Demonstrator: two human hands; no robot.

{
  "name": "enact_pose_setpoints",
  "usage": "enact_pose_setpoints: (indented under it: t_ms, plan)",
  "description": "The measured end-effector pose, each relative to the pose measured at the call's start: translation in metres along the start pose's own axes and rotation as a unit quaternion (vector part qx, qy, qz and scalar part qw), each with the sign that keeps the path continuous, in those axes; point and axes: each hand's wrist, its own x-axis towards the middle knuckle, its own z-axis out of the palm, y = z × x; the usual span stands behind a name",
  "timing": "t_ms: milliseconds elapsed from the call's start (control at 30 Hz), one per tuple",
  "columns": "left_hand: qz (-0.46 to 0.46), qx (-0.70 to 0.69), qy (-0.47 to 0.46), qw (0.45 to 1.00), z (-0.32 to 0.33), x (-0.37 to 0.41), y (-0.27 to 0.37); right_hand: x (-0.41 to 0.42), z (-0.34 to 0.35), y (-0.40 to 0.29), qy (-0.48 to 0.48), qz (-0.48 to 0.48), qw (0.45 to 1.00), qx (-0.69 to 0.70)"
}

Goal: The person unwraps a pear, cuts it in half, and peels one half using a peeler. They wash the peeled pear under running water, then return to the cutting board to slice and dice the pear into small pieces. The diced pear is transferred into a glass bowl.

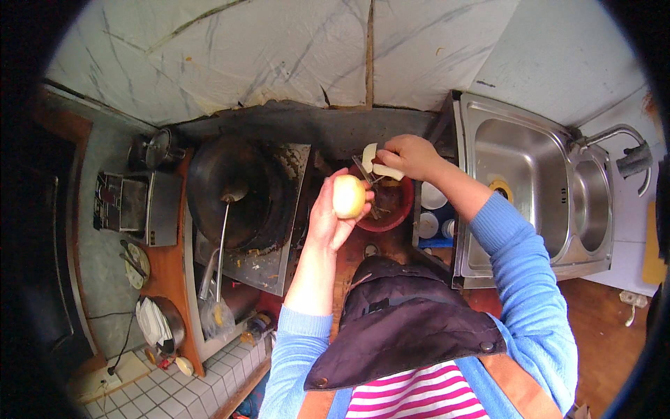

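Note:
My left hand (327, 212) holds a pale yellow, rounded fruit or vegetable (349, 196), its surface smooth and light. To its right and slightly higher, my right hand (411, 156) is closed around something mostly hidden by the fingers. Two pale, curved pieces (387, 172) show beside the fingertips, with a thin metal part, perhaps of a peeler (361, 168), near them. Whether the pieces lie on the tool or in the fingers is unclear. Below both hands stands a red basin (407, 207) with scraps inside.
A large dark wok (230, 194) with a metal ladle (224, 230) sits on the stove at left. A stainless steel double sink (518, 183) with a tap (612, 137) is at right. White containers (429, 225) stand under the sink's left edge. A pot (159, 149) is farther left.

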Motion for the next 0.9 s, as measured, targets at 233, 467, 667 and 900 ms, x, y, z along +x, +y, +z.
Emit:
enact_pose_setpoints:
  t_ms: [233,467,667,900]
  plan:
    - [0.032,-0.011,0.138,0.990,-0.004,0.029,-0.008,-0.006,0.001,-0.025,0.135,-0.169,0.969,-0.120]
    - [0.075,0.091,0.134,0.984,0.003,0.031,-0.009,-0.005,-0.004,-0.024,0.109,-0.182,0.968,-0.137]
    - [0.084,0.160,0.084,0.980,0.016,0.017,-0.001,0.006,0.004,-0.004,0.018,-0.030,0.999,-0.029]
    - [0.043,0.066,0.133,0.988,0.002,0.023,0.005,0.006,0.001,0.001,0.046,-0.019,0.999,-0.009]
